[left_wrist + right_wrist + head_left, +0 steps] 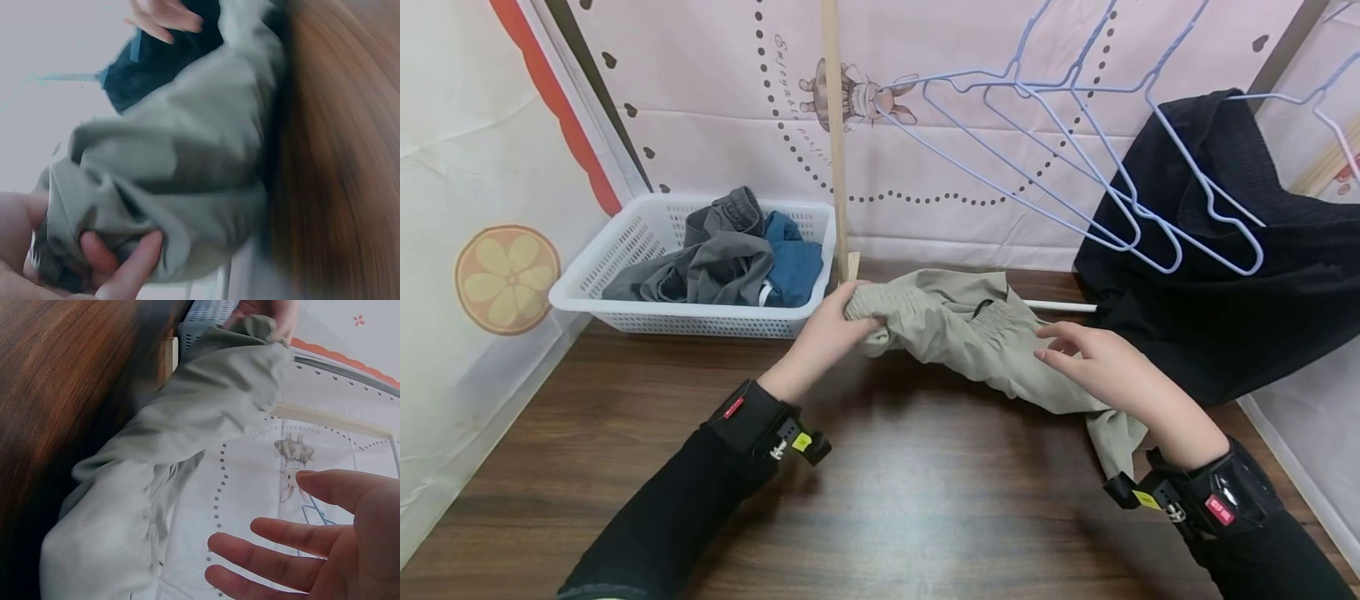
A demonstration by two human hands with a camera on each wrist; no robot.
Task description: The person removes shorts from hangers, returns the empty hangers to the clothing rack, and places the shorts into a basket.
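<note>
Light khaki pants (947, 333) with a gathered elastic waistband stretch in a bunched strip across the wooden table. My left hand (827, 329) grips the bunched fabric at their left end. In the left wrist view, the thumb and fingers pinch folds of the pants (169, 156), and part of that hand is out of frame. Above the right part of the pants hovers my right hand (1101, 367), its fingers loosely extended. The right wrist view shows this right hand (337, 537) apart from the cloth and holding nothing.
A white perforated basket (700, 319) with grey clothing (715, 258) and blue clothing (793, 262) stands back left, beside an upright wooden post (835, 150). Blue hangers (1075, 87) hang at upper right. Black clothing (1210, 308) hangs at the right, near a white rod (1060, 307).
</note>
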